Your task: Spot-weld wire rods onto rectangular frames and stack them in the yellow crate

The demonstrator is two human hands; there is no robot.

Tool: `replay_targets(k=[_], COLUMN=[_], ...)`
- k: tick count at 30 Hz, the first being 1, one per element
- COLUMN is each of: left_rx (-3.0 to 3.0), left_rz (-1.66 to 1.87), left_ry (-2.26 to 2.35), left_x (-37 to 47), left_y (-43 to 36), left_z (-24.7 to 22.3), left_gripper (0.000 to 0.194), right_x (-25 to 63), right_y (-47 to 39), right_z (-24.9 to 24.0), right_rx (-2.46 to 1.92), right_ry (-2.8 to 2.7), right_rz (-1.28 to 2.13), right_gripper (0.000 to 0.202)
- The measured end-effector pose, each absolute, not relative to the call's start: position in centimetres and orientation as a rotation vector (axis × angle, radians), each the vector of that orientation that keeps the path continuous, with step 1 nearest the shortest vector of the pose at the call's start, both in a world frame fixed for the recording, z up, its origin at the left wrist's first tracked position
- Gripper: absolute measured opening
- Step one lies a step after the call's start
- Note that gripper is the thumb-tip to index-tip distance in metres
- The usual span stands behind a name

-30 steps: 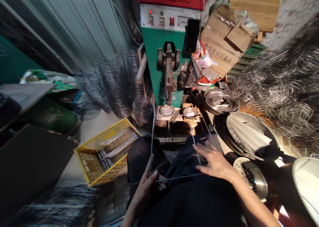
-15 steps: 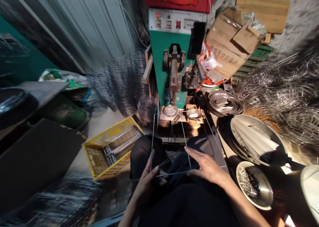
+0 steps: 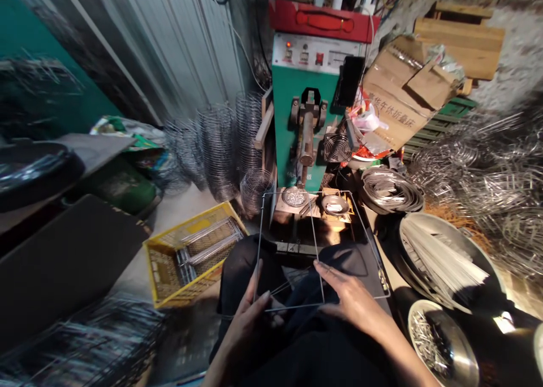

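A rectangular frame of thin metal wire (image 3: 314,234), with a rod across its middle, is held above my lap. My left hand (image 3: 249,314) is closed around its near left corner, thumb on top. My right hand (image 3: 351,294) pinches the middle rod near the frame's near side, forefinger stretched along it. More thin wires show beneath, between my hands; what they belong to I cannot make out. Beyond the frame stands a green machine (image 3: 285,110) with a thick metal arm (image 3: 307,141) pointing down towards a small dish of metal bits (image 3: 296,196).
To the left is a yellow crate (image 3: 193,220) with bundled rods. Wire coils (image 3: 216,155) stand behind it. At right are coiled strips (image 3: 392,189), a basin of flat strips (image 3: 407,262) and a bowl of small metal pieces (image 3: 460,358). A second dish (image 3: 335,205) sits by the machine.
The view has tilted up and turned slightly left, so the machine and surroundings sit lower and further right. Both hands keep their hold on the wire frame, almost unmoved.
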State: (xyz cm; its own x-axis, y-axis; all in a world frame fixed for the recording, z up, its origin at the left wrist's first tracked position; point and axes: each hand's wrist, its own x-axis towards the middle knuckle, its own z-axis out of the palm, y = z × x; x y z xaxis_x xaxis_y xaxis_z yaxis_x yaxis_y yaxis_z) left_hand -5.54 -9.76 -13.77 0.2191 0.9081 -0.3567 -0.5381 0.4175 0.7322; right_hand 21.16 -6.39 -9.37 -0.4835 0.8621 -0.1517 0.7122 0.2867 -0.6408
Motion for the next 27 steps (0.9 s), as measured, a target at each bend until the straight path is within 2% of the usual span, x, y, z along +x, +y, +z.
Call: replay_targets(k=[27], left_rx=[0.510], left_rz=[1.100], left_ry=[0.873], left_x=[-5.8], left_y=[-8.4], left_z=[-12.0], left_gripper=[0.096], right_x=[20.2], right_y=[-3.8], right_z=[-7.7], right_rx=[-1.411], right_ry=[-2.391], right_rz=[0.883], right_gripper=[0.091])
